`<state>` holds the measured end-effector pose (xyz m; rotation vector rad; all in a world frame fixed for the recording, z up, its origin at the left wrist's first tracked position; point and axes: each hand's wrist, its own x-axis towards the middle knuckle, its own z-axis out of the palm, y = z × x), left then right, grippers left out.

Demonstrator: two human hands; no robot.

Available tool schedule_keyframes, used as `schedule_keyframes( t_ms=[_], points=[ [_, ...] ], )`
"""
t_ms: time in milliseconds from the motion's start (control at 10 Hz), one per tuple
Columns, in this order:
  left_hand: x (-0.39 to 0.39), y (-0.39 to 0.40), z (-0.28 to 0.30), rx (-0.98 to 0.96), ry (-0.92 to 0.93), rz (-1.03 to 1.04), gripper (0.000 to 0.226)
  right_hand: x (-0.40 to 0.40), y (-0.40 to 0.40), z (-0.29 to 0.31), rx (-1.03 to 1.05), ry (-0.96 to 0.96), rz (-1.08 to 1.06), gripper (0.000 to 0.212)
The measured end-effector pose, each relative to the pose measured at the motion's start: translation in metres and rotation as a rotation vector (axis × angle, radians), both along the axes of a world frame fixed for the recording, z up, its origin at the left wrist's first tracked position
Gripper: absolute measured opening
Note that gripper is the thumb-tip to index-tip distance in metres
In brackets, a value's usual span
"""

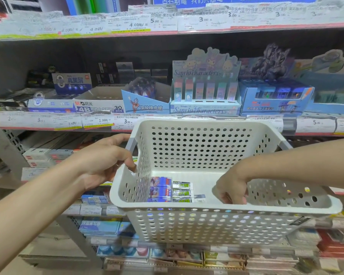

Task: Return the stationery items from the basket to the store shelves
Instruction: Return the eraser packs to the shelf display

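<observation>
Risk lies in the one-handed hold: the left hand (105, 161) grips the basket (213, 223) by its handle cutout, so it may tilt as the right hand (231, 192), fingers curled, contents unclear, reaches inside. Glossy wrapped packs (170, 189) lie on its smooth perforated plastic floor and could slide.

Left hand (105, 157) grips basket (207, 211); right hand (231, 190) inside.

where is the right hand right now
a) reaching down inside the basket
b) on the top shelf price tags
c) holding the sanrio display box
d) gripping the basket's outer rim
a: the right hand is down inside the white basket, fingers curled near its floor, beside the small packets.
</observation>
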<state>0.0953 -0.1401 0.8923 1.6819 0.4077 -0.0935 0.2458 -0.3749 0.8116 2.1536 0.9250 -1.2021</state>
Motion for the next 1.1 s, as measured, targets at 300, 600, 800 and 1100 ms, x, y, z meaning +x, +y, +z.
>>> schedule_keyframes(
  t_ms=[300, 600, 800, 1100],
  points=[
    [0.000, -0.001, -0.002, 0.008, 0.014, -0.007, 0.054, -0.009, 0.007, 0.001, 0.054, -0.027, 0.034, 0.006],
    [-0.002, 0.007, -0.007, -0.032, 0.052, -0.021, 0.065, 0.006, 0.006, 0.079, 0.836, 0.259, -0.438, 0.008],
    [-0.002, 0.009, -0.007, -0.027, 0.048, -0.024, 0.065, 0.007, 0.001, 0.110, 1.167, 0.344, -0.680, 0.014],
    [-0.001, 0.003, -0.003, -0.004, 0.025, -0.035, 0.053, 0.017, 0.005, 0.147, 1.530, -0.399, -0.330, 0.014]
  ],
)
